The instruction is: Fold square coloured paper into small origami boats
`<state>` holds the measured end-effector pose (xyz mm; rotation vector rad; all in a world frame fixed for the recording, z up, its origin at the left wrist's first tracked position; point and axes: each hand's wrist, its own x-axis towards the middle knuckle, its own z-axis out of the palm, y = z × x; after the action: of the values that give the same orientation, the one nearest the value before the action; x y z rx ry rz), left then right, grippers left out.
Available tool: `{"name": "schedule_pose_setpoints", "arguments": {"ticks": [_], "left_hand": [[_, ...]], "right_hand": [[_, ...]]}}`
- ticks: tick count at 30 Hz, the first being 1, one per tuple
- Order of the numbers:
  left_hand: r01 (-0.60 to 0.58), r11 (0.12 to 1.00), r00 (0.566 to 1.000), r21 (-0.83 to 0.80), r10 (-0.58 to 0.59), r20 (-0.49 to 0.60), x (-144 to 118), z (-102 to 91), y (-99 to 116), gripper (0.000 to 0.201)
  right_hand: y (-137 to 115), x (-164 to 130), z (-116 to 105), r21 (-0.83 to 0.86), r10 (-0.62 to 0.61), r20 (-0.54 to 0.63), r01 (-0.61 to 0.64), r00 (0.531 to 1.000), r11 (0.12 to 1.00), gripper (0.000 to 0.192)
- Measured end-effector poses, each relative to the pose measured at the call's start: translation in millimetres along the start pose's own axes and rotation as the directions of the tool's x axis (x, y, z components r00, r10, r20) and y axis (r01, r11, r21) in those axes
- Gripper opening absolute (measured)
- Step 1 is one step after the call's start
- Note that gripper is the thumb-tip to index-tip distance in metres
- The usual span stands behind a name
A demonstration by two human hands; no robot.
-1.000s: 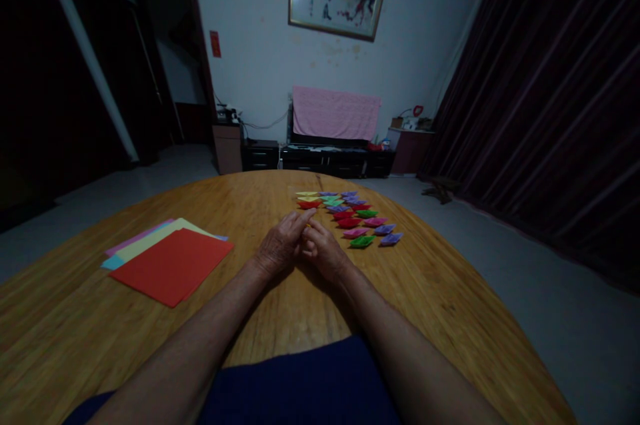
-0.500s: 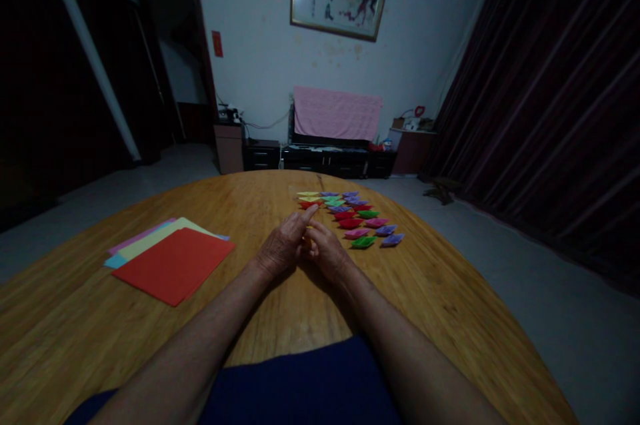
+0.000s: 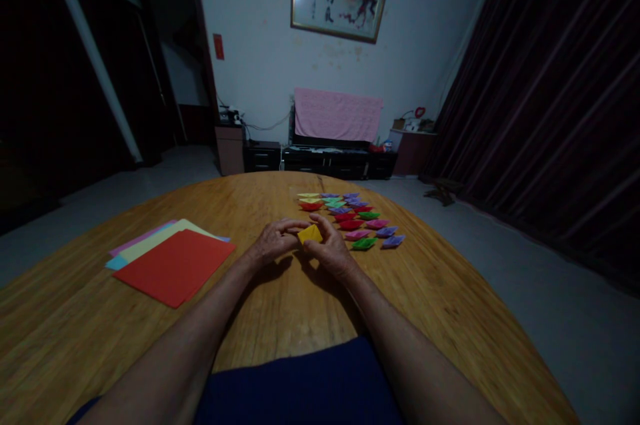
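Rounded table (image 3: 440, 318), grained wood. Flat paper sheets (image 3: 175, 267), red uppermost. Left hand (image 3: 275, 242): fingers extended, grip can't tell. Right hand (image 3: 330, 248): pinching one angular yellow paper fold (image 3: 309, 234), between hands. Pointed paper boats (image 3: 357, 235): two pink.

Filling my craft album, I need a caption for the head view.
Right hand holds folded yellow paper, left hand close by, near paper boats on a wooden table.
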<state>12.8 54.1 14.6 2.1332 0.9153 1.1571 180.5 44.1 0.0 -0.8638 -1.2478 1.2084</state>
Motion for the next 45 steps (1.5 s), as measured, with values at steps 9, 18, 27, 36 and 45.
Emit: {"name": "schedule_pose_setpoints", "arguments": {"ticks": [9,18,27,36,45], "left_hand": [[0.302,0.807,0.946,-0.507,-0.321,0.053,-2,16.2,12,0.02],[0.423,0.64,0.877,-0.642,-0.468,0.112,3,8.5,12,0.024],[0.462,0.589,0.842,-0.664,-0.526,0.12,2,8.3,14,0.026],[0.492,0.579,0.839,-0.65,-0.516,0.175,6,9.5,6,0.023],[0.521,0.553,0.815,-0.65,-0.549,0.187,7,11.5,1,0.019]], "right_hand": [[7,1,3,-0.213,-0.17,0.013,0.169,0.985,0.962,0.05],[7,1,-5,-0.221,-0.094,0.056,0.104,0.994,0.97,0.028],[4,-5,-3,-0.32,-0.124,0.133,0.161,0.983,0.933,0.028],[2,-2,-6,-0.333,-0.037,0.045,0.05,0.998,0.942,0.023],[-8,-9,1,-0.097,0.161,0.053,-0.155,0.986,0.983,0.025]]}}
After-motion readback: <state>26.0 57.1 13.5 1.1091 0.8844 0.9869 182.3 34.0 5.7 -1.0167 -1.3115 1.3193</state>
